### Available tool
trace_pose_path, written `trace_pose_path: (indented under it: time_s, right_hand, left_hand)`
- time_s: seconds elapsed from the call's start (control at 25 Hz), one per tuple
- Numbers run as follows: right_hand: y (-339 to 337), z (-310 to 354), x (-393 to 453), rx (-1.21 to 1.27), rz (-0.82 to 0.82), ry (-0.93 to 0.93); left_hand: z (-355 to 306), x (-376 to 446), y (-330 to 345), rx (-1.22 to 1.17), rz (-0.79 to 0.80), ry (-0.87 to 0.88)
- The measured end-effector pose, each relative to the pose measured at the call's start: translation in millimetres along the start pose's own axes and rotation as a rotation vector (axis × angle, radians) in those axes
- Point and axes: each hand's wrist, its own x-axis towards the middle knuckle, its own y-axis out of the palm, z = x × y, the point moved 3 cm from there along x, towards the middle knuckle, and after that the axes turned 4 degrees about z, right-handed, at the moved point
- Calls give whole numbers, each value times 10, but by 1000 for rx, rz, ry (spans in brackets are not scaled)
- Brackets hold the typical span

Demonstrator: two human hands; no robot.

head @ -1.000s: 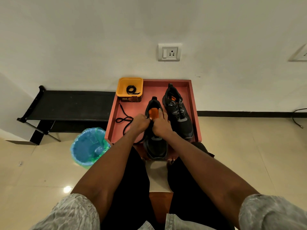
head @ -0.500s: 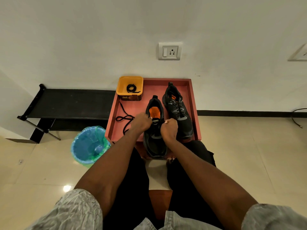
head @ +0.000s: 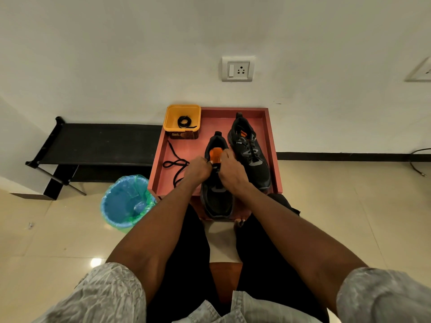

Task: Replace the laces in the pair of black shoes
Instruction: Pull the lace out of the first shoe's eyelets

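Two black shoes stand on a pink tray (head: pixel 270 145). The near shoe (head: pixel 217 201) has an orange insole and lies under both hands. My left hand (head: pixel 198 170) pinches its collar or lace at the left side of the throat. My right hand (head: pixel 231 171) curls over the right side of the throat, fingertips hidden. The far shoe (head: pixel 250 150) stands laced to the right. A loose black lace (head: pixel 175 163) trails across the tray to the left, its near end hidden behind my left hand. A coiled black lace (head: pixel 184 121) lies in a yellow tub (head: pixel 182 113).
A blue bin with a green liner (head: pixel 127 202) stands on the floor left of the tray. A black folding bench (head: pixel 93 145) runs along the wall at the left. A wall socket (head: pixel 238 68) is above the tray. My knees flank the tray's near edge.
My right hand has moved back up toward the shoe's opening, close to the left hand. The left hand stays at the throat. The loose lace lies much as before.
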Motion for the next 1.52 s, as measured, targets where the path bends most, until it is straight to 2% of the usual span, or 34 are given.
trace_pose_path:
  time_s: [0.12,0.28,0.36,0.44,0.48,0.56,0.64,0.72,0.8,0.84,0.88,0.96,1.04,1.12,1.24,1.36,1.52]
  right_hand:
    - [-170,-69,148,121,-24,23]
    - [81,25,167,-71,291,-2]
    - [185,11,139,-109,332,2]
    - [230,-36,146,-39,292,-70]
    - [220,-45,137,70,255,-91]
    - [133,-67,117,356,128,-11]
    - [34,-156,103,520,-77,162]
    - [-28,-282,35,760,-294,430]
    - [-12,-374,-47,904,-357,680]
    - [-20,-375,-77,854,-323,712]
    - [-30,-362,-93,767,-302,663]
    - [-80,-256,-54,418,-278,367]
    - [-58,-116,39,68,-147,47]
    - [22,-8,117,-135,21,-113]
    - [94,23,134,-235,129,-144]
    - [115,-53,115,-200,142,-120]
    - [124,-121,125,-161,262,-130]
  left_hand:
    - [15,0,19,-33,21,-17]
    - [-29,-22,-36,-18,26,-23]
    - [-30,-23,-64,-16,21,-32]
    - [-17,-4,-70,-5,27,-47]
    - [-14,-4,-67,3,32,-50]
    - [-3,-1,-64,9,27,-35]
    - [20,-8,-77,3,16,-25]
    - [58,-8,-80,-23,16,-26]
    - [78,-5,-85,-48,2,-28]
    - [75,-3,-88,-45,-16,-22]
    - [65,-6,-88,-35,-32,-12]
    - [33,-16,-74,-13,-44,18]
    - [7,-31,-74,22,-47,43]
    - [-7,-12,-67,29,-40,40]
    - [-13,16,-33,59,3,19]
    - [-13,41,4,95,11,-1]
    - [-35,26,22,95,-9,-5]
